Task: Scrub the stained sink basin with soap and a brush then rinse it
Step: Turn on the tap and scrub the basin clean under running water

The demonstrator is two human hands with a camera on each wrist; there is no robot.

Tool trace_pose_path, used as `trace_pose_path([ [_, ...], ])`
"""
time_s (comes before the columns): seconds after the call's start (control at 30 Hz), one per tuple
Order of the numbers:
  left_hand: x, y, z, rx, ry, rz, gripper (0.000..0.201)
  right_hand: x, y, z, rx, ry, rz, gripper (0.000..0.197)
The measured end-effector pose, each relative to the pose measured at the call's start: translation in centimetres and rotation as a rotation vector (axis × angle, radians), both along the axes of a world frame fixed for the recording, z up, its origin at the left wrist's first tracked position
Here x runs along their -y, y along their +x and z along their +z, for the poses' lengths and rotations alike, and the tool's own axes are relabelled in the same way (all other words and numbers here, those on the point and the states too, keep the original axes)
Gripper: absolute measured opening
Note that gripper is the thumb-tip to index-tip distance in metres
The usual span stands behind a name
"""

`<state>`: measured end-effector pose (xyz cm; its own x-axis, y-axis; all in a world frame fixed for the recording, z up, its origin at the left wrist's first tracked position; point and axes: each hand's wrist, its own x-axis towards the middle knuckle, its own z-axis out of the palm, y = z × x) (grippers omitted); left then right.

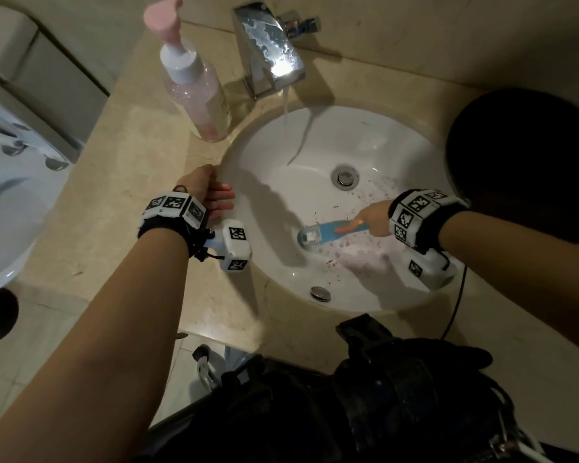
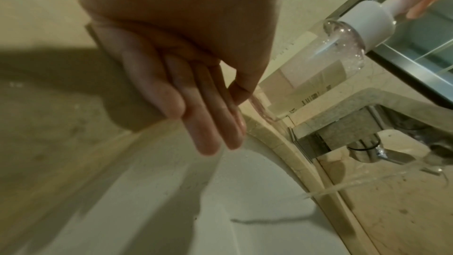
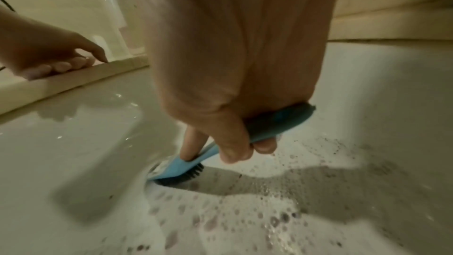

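A white oval sink basin is seen from above, set into a beige stone bench. A blue brush is held in the right hand low in the basin, on the side nearest the person, with the thumb and curled fingers wrapped round the handle and the index finger laid straight along its back. In the right wrist view the dark bristles are pressed down against the porcelain. Pale foam dotted with dark reddish specks is spread beside and just behind the brush head, and more specks are scattered between the brush and the metal drain. The left hand is rested on the bench at the left rim of the basin, well apart from the brush, with its fingers straight, held together and reaching over the edge; nothing is gripped in it. A thin stream of water is poured from the chrome faucet into the far side of the basin. A clear pump bottle of pink soap, topped with a pink pump head, is stood on the bench just left of the faucet. A dark round object is placed on the bench to the right of the basin, and part of a white toilet is visible at the far left.
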<state>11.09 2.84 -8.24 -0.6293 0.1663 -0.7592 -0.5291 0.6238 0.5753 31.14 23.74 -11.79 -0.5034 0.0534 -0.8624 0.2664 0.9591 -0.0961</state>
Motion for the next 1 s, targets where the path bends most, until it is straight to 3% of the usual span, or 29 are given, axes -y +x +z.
trace_pose_path([
  [0.1, -0.1, 0.0, 0.1, 0.015, 0.001, -0.011, 0.038, -0.5, -0.5, 1.0, -0.034, -0.032, -0.060, 0.052],
  [0.2, -0.2, 0.1, 0.2, 0.035, 0.018, -0.001, 0.038, 0.4, -0.2, 1.5, 0.103, -0.111, -0.041, 0.066],
  [0.27, -0.2, 0.1, 0.2, 0.034, 0.027, 0.007, 0.038, 1.4, 0.0, 1.6, 0.138, -0.056, -0.023, 0.064],
  [0.33, -0.1, 0.1, 0.2, 0.031, 0.039, 0.011, 0.038, 2.0, -0.2, 1.5, 0.056, 0.078, -0.033, 0.054],
  [0.4, 0.0, 0.1, 0.1, 0.028, 0.042, 0.007, 0.038, 2.0, -0.4, 1.5, -0.038, 0.172, -0.071, 0.058],
  [0.53, 0.1, 0.1, 0.0, 0.026, 0.033, -0.010, 0.037, 1.2, -0.6, 1.5, 0.029, -0.028, -0.070, 0.053],
  [0.63, 0.0, 0.1, 0.0, 0.034, 0.031, -0.021, 0.038, 2.2, 0.2, 1.4, 0.069, -0.102, -0.102, 0.069],
  [0.73, -0.1, 0.1, 0.2, 0.038, 0.026, -0.029, 0.039, 2.4, 0.6, 2.1, 0.047, 0.020, -0.132, 0.057],
  [0.83, 0.0, 0.1, 0.1, 0.031, 0.023, -0.033, 0.038, 1.2, 0.3, 2.3, -0.001, 0.144, -0.195, 0.061],
  [1.0, 0.1, 0.1, 0.0, 0.024, 0.025, -0.027, 0.039, 2.0, -0.1, 2.4, -0.063, -0.108, -0.198, 0.049],
])
